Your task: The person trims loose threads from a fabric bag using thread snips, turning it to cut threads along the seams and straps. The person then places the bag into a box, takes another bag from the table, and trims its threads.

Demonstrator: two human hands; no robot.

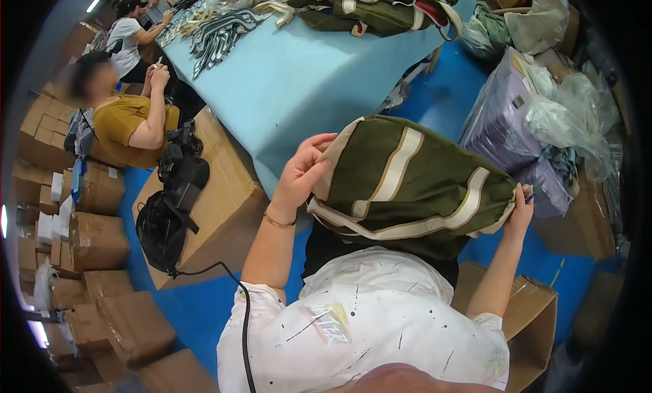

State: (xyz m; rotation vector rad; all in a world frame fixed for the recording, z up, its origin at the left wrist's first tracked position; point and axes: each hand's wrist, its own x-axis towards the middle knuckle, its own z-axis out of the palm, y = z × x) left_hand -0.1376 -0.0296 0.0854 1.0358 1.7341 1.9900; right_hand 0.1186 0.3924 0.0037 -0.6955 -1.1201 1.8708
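An olive-green canvas bag (pixel 435 179) with cream straps and cream edging is stretched out in front of my body, between my two hands. My left hand (pixel 304 172) is closed on the cream edge at its left end, thumb on the near face. At the opposite end, my right hand (pixel 519 208) grips the bag's corner. Something small and dark blue shows by the right fingertips, too small to name. The far side of the bag is hidden.
Ahead stands a table with a light blue cover (pixel 292 81), bearing more green bags (pixel 380 9) and striped straps (pixel 224 36). Two people are at the left. Black bags lie on a cardboard box (pixel 217 210). Plastic-wrapped purple bundles (pixel 499 111) stand right; an open carton (pixel 536 318) is beside me.
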